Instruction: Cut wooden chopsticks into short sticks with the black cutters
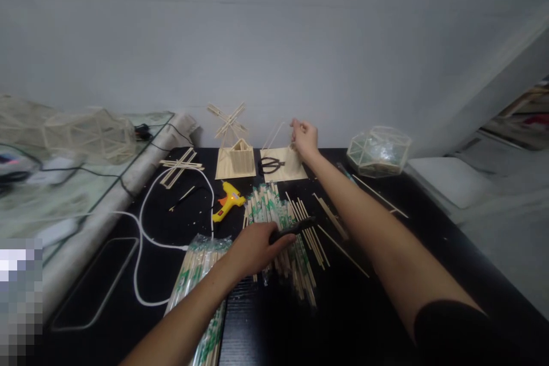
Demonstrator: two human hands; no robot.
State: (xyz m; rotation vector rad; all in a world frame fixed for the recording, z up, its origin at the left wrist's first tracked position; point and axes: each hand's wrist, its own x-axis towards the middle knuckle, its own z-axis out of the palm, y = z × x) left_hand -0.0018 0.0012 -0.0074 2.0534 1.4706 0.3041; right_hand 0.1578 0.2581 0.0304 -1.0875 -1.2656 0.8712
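My left hand grips a black-handled tool over a heap of wrapped wooden chopsticks on the black table. My right hand reaches to the back of the table and pinches thin wooden sticks that stand up from a flat wooden base. Black scissors lie on that base. To its left stands a small stick-built windmill house.
A yellow glue gun with a white cord lies left of the chopsticks. Loose bare sticks spread to the right. A clear faceted container sits back right, stick frameworks back left, a bagged chopstick pack near me.
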